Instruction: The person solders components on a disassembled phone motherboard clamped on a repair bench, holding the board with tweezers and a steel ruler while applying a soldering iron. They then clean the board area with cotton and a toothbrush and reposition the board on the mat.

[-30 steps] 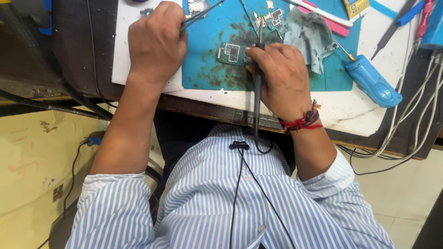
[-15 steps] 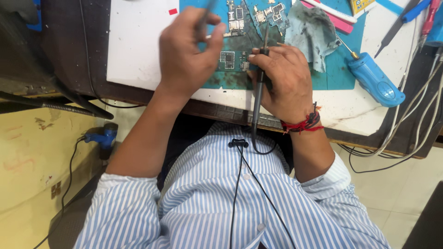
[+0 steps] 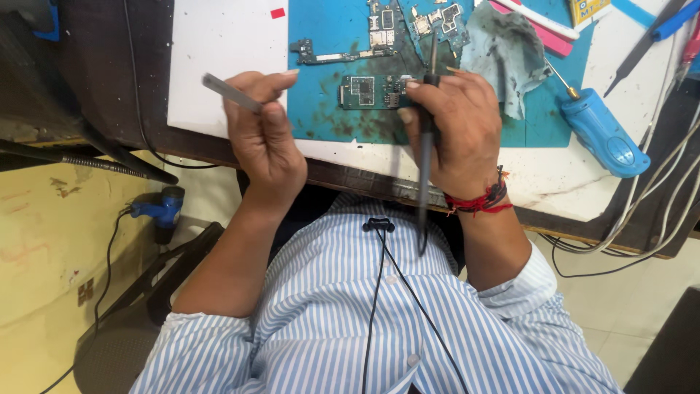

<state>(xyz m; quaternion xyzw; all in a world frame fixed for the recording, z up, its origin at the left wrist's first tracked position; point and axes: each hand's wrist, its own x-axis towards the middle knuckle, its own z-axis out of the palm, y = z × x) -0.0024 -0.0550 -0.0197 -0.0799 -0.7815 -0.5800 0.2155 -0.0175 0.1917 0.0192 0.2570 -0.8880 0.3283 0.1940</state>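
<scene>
Closest to the camera, past the striped shirt, the left hand [image 3: 266, 149] is lifted off the counter [image 3: 219, 44] with its grip pinched shut on a pair of metal tweezers [image 3: 232, 93], tips pointing away to the left, nowhere near the work. Across from it, the right hand [image 3: 459, 131] has its grip wrapped firm around a dark soldering iron [image 3: 426, 146], held like a pen, handle and cord trailing back toward the chest and the tip pointing forward past the knuckles.

Just left of that right grip, touching the fingertips, sits the small green circuit board [image 3: 373, 91] on the stained teal mat [image 3: 321, 29]. Thumb and forefinger look like they're pinning its right edge.

My take on doing this bit well: keep the board pinned flat so it can't skate on the mat, rest the heel of the right hand on the counter so the iron doesn't wobble, and bring the tweezers in low from the left instead of hovering them.

Further out beyond the grip there's a longer board [image 3: 332, 52] and more boards [image 3: 437, 18], a crumpled grey cloth [image 3: 510, 51], and off right a blue-handled screwdriver [image 3: 605, 135].
</scene>
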